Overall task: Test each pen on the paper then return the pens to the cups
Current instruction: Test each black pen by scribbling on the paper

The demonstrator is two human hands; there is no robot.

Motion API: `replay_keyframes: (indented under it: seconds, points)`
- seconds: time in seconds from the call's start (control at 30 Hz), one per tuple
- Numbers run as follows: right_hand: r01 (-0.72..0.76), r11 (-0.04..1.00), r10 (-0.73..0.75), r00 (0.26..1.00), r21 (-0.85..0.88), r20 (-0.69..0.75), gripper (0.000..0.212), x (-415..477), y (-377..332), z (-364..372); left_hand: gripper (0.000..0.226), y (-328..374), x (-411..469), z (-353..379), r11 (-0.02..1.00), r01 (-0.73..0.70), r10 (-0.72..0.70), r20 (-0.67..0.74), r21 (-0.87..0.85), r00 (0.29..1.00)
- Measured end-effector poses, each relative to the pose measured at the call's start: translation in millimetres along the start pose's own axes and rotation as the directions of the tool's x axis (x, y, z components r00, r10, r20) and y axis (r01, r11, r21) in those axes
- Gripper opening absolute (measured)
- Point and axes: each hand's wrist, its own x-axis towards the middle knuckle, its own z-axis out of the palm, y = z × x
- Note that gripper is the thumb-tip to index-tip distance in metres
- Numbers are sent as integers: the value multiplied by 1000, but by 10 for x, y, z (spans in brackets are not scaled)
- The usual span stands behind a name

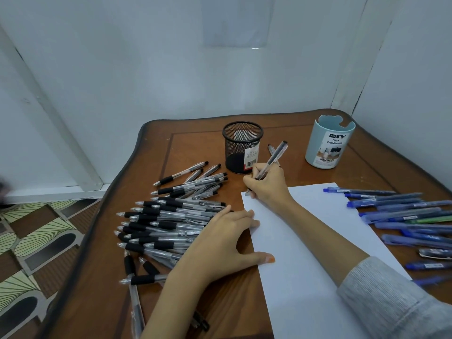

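White walls are seen behind a brown wooden table [156,302] on which all the things are laid. One black pen [271,160] is pinched between the fingers of the right hand [267,183], with its tip set on the far left corner of a white paper [308,265] and its rear end tilted up and away. Just beyond this grip a black mesh cup [242,147] is placed, and further to the right of it a pale blue cup [329,143] marked as a desk organizer is standing; no pens are seen in either cup. One more pen [271,150] is partly hidden behind the held one. The left hand [220,243] is laid flat with the fingers spread, nothing being held; its thumb and fingertips are pressed on the left edge of the paper. Left of the grip a heap of black pens [168,223] is lying, partly under the left hand. Well to the right of the grip, past the paper, blue pens [406,221] are spread on the table. A grey sleeve [391,302] is worn on the right arm.
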Motion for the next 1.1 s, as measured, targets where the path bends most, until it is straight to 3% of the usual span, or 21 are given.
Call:
replay_keyframes:
  seconds: [0.17, 0.5, 1.1]
  points:
    - [12, 1000, -12, 998, 0, -63, 22, -3, 18, -24, 76, 20, -4, -20, 1000, 11, -11, 12, -3, 1000]
    - [-17, 1000, 17, 1000, 3, -4, 28, 8, 10, -22, 77, 30, 1, -21, 1000, 6, -6, 16, 6, 1000]
    - [18, 999, -16, 999, 51, -47, 27, 5, 45, -21, 75, 29, -2, -20, 1000, -17, 17, -5, 7, 1000]
